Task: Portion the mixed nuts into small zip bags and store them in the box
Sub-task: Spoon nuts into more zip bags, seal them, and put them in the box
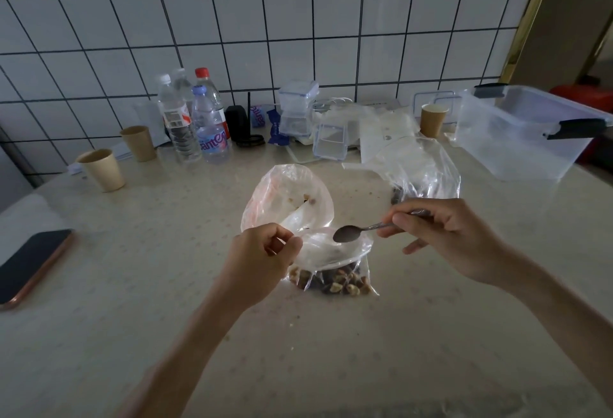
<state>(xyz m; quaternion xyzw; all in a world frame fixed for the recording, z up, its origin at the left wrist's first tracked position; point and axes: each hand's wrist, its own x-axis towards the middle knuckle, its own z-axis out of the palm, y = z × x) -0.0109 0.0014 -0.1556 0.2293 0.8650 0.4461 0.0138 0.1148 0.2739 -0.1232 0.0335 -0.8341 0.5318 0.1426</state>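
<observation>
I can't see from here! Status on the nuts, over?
Left hand pinches small zip bag open, nuts inside. Right hand holds spoon, empty, over bag mouth. Storage box open, far right; path clear.

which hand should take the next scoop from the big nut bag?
Probably right. The right hand already grips the spoon, its bowl empty above the small bag. The left hand pinches that bag's mouth open, so it looks better kept there. The big bag lies just behind.
</observation>
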